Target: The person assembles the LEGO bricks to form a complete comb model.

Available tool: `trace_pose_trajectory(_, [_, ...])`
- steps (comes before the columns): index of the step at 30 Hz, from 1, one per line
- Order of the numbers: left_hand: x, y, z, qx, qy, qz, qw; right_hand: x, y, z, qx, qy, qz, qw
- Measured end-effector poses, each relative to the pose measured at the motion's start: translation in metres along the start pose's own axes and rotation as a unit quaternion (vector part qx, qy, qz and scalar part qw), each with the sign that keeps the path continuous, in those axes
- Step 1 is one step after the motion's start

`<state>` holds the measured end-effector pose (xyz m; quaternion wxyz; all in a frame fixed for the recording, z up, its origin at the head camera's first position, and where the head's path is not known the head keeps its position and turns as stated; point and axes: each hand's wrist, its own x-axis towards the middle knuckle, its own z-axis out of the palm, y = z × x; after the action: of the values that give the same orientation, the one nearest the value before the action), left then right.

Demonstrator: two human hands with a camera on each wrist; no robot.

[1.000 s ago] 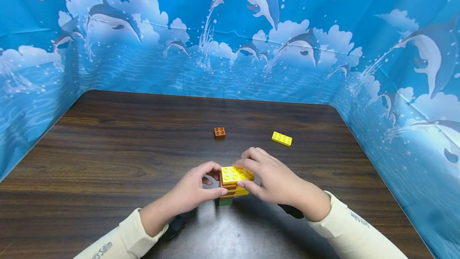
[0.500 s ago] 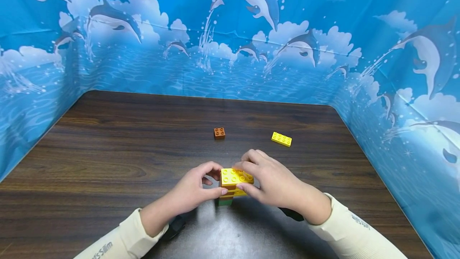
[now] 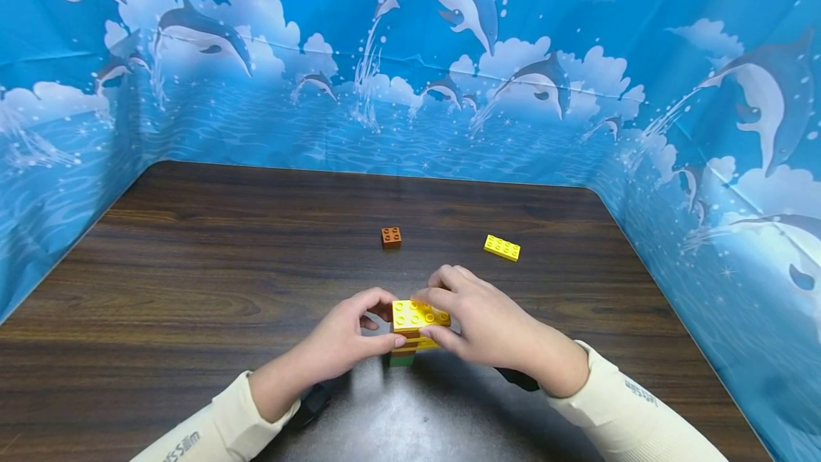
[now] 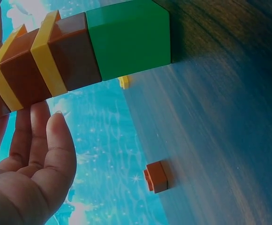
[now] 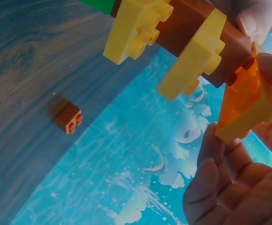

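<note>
A stack of toy building bricks stands upright on the table, with a green brick at the bottom. Above it, brown bricks alternate with yellow plates that jut out to the right. My left hand holds the upper stack between thumb and fingers. At the top, my right hand pinches a yellow eight-stud plate. In the right wrist view this top plate sits at a tilt against the uppermost brown brick, its hollow underside partly showing.
Farther back on the dark wooden table lies a loose brown four-stud brick. A loose yellow plate lies to its right. A blue dolphin-print curtain encloses the table's back and sides.
The top yellow plate has come slightly down and then a touch left, and my right hand has shifted a little with it. My left hand keeps its place.
</note>
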<state>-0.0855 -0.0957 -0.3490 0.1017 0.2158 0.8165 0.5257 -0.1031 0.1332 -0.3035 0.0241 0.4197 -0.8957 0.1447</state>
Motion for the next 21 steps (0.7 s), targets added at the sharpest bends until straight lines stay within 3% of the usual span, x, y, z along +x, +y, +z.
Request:
trace_pose_trajectory(11, [-0.001, -0.001, 0.003, -0.003, 0.013, -0.017, 0.9998, -0.001, 0.0, 0.002, 0.02, -0.009, 0.024, 0.9995])
trace_pose_trajectory(16, [-0.003, 0.003, 0.004, -0.064, 0.032, -0.038, 0.9967, -0.002, 0.001, 0.004, 0.043, 0.003, 0.024, 0.9988])
trace_pose_trajectory(21, [-0.005, 0.011, 0.002, -0.14, 0.038, -0.066, 0.9872, -0.003, 0.004, 0.006, 0.071, 0.01, 0.021, 0.9972])
